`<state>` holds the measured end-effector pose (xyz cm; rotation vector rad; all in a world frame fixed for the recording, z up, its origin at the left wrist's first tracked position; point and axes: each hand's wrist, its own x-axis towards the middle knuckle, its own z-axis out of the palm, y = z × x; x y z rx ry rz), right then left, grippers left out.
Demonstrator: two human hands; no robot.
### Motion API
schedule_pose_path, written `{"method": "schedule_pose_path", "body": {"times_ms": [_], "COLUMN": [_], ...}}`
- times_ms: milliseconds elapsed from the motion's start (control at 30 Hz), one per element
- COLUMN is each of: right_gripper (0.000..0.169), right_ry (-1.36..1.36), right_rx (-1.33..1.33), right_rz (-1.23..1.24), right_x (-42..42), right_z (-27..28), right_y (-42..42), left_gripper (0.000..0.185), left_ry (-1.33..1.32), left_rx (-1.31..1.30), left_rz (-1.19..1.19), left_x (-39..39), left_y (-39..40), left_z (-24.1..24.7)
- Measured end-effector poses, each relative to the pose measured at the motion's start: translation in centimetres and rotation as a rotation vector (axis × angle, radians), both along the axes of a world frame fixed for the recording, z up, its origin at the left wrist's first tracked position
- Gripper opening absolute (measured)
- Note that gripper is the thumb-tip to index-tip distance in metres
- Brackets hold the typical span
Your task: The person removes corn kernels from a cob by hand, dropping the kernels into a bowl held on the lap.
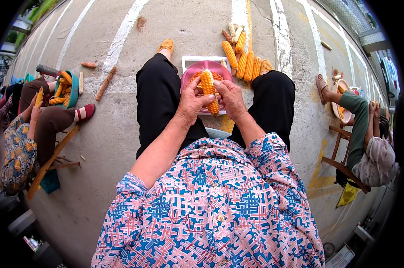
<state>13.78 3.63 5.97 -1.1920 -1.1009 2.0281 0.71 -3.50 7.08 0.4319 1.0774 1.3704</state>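
An ear of yellow dried corn (208, 87) is held nearly upright between my hands, above a pink plastic basin (207, 64). My left hand (192, 101) grips its left side, with the thumb across the front of the ear. On the other side, the fingers of my right hand (231, 97) press against the edge of the ear. Loose orange kernels (195, 77) lie in the basin, partly hidden by my hands. The basin rests on or inside a white rectangular frame (198, 58) between my feet; which of the two I cannot tell.
Whole corn ears (241, 65) and bare cobs (227, 36) lie beside my right foot. More cobs (105, 83) are on the concrete at left. A seated person holds an ear near a teal basin (75, 88); another sits at right by a pale basin (347, 115).
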Motion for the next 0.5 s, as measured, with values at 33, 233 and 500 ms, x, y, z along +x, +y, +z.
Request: {"method": "schedule_pose_path", "body": {"times_ms": [33,233,500], "right_gripper": [0.016,0.02,0.018], "right_ry": [-0.037,-0.104,-0.173], "right_rx": [0.079,0.433,0.506], "right_rz": [0.041,-0.002,-0.101], "right_x": [-0.1,-0.6,-0.8], "right_z": [0.1,-2.0,-2.9], "right_y": [-0.2,-0.4,-0.6], "left_gripper": [0.071,0.065,0.064], "left_ry": [0.017,0.095,-0.022], "left_rx": [-0.005,0.005,-0.013], "left_rz": [0.003,-0.043,-0.029], "left_x": [0.0,-0.1,-0.1], "left_y": [0.0,-0.1,-0.1], "left_z": [-0.1,-0.8,-0.8]}}
